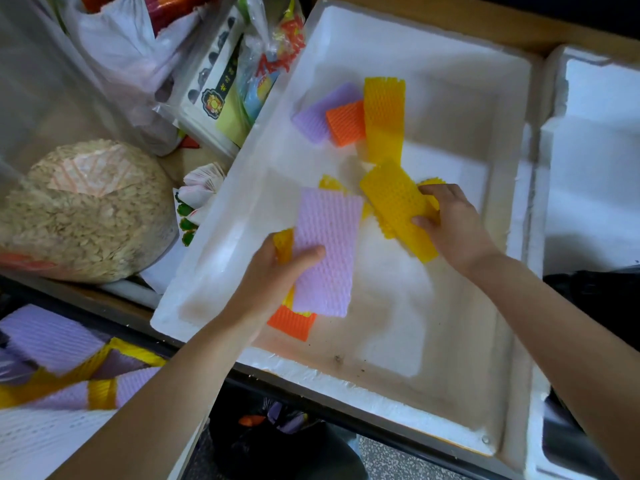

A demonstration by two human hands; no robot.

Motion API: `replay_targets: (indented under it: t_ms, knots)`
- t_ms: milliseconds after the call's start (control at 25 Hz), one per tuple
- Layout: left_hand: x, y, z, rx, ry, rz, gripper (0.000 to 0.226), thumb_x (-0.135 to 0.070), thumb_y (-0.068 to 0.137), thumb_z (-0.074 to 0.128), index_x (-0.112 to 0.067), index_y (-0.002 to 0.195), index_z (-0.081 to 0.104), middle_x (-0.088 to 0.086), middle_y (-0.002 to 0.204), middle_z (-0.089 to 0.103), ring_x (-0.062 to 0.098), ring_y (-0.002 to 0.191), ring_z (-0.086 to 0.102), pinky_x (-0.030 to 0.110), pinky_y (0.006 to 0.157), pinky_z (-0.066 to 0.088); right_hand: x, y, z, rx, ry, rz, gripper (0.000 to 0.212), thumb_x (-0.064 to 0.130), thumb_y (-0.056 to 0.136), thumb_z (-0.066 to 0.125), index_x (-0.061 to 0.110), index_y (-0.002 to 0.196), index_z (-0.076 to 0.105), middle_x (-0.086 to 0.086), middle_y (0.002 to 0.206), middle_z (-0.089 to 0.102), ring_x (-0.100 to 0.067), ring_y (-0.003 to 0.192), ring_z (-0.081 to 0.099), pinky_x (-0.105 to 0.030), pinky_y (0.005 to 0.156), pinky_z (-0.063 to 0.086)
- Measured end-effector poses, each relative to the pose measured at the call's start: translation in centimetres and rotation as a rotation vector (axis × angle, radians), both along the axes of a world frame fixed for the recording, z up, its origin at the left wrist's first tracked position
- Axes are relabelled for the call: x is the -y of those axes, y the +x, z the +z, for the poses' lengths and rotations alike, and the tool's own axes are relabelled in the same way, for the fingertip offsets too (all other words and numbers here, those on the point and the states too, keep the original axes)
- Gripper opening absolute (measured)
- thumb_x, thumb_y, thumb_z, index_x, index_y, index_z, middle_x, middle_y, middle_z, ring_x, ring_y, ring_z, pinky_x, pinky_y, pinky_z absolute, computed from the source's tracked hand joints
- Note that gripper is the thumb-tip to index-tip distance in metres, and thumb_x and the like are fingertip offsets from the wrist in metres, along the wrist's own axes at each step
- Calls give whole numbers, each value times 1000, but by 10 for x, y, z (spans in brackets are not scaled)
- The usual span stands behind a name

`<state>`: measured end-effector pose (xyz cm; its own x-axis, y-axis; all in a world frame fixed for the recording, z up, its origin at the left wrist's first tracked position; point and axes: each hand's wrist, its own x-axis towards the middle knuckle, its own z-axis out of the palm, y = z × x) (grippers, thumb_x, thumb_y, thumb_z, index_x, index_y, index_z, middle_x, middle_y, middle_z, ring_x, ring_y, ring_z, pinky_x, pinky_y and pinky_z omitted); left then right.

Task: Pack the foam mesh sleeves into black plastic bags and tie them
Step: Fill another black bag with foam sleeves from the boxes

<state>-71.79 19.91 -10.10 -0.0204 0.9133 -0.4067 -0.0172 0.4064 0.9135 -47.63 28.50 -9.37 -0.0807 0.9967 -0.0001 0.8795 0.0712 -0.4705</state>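
Black plastic bag [263, 452] sits open nearest us, below the foam box [346, 382], presumably so gathered sleeves drop straight in. Our left hand [273, 275] grips a purple-topped stack [325, 251], fingers [308, 252] curled round it as the collecting hand; our right hand [453, 230] pinches a yellow sleeve [398, 206] to add. Farther back, three loose sleeves [348, 123] lie unpicked.

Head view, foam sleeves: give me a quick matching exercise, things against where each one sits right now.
1 near purple sleeve
2 near yellow sleeve
3 far orange sleeve
4 black bag

A lying loose in the foam box
B gripped by the right hand
C below the box's near rim
D under the left hand thumb

Pairs: 1-D, 2-B, 3-A, 4-C
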Motion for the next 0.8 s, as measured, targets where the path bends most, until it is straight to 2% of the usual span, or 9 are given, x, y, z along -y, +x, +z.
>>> replay_targets:
  t_ms: [80, 160, 240, 320, 440, 560, 640, 720, 800]
  knots:
    - [-6, 8, -12, -349, 7, -145, 55, -56, 57, 66, -23, 101, 63, 2, 108, 64, 17, 109, 57, 38, 93, 46, -13, 8, -12, 119, -141, 47, 58, 6, 86, 62, 7, 139, 39, -12, 149, 31, -31, 129, 40, -30, 100, 29]
    - [-7, 15, -16, -621, -5, -258, 81, -67, 52, 56, -21, 119, 55, 8, 122, 51, 24, 122, 43, 36, 101, 36, -18, 9, -20, 224, -180, 80, 64, 13, 88, 61, 12, 144, 31, -10, 151, 28, -32, 132, 35, -35, 103, 28]
    - [-6, 18, -18, -601, -9, -249, 88, -63, 62, 64, -24, 137, 42, 10, 128, 47, 26, 122, 43, 29, 95, 35, -20, 6, -19, 428, -124, 98, 67, 26, 89, 61, 16, 146, 28, -11, 144, 39, -35, 125, 35, -39, 100, 26]
    - [-4, 20, -20, -569, 5, -269, 85, -45, 76, 71, -28, 146, 27, 8, 131, 46, 22, 119, 48, 20, 84, 32, -21, 4, -9, 633, -96, 118, 68, 38, 87, 60, 17, 144, 30, -12, 135, 47, -34, 121, 35, -39, 96, 27]
    - [-2, 24, -20, -532, -26, -227, 81, -36, 79, 71, -33, 146, 25, 1, 122, 53, 19, 113, 51, 22, 81, 33, -15, 0, 1, 723, -160, 130, 56, 49, 88, 54, 11, 128, 48, -13, 121, 53, -33, 116, 39, -39, 91, 31]
    - [-3, 24, -16, -432, -25, -25, 77, -35, 79, 73, -25, 141, 30, -1, 112, 55, 21, 104, 56, 29, 81, 42, 2, -6, 9, 373, -116, 24, 50, 45, 92, 50, -2, 109, 53, -19, 113, 52, -34, 110, 42, -37, 88, 31]
    - [-9, 18, -18, -330, 4, 146, 86, -43, 70, 72, -16, 139, 28, 3, 115, 55, 24, 105, 58, 36, 86, 48, 15, -15, 16, -69, -138, -49, 42, 35, 95, 48, 0, 119, 48, -12, 114, 53, -27, 107, 49, -29, 84, 33]
    - [-13, 15, -18, -266, 26, 225, 90, -44, 68, 66, -9, 138, 23, 9, 121, 52, 26, 109, 55, 41, 89, 48, 30, -32, 22, -464, -233, -5, 41, 27, 97, 46, 7, 132, 41, -1, 121, 54, -15, 110, 52, -23, 89, 38]
    - [-15, 19, -14, -183, 33, 241, 80, -38, 76, 68, -7, 135, 23, 10, 119, 52, 24, 107, 55, 35, 81, 48, 41, -48, 17, -603, -302, 59, 36, 23, 98, 43, 6, 129, 43, -3, 124, 56, -15, 113, 53, -31, 98, 41]
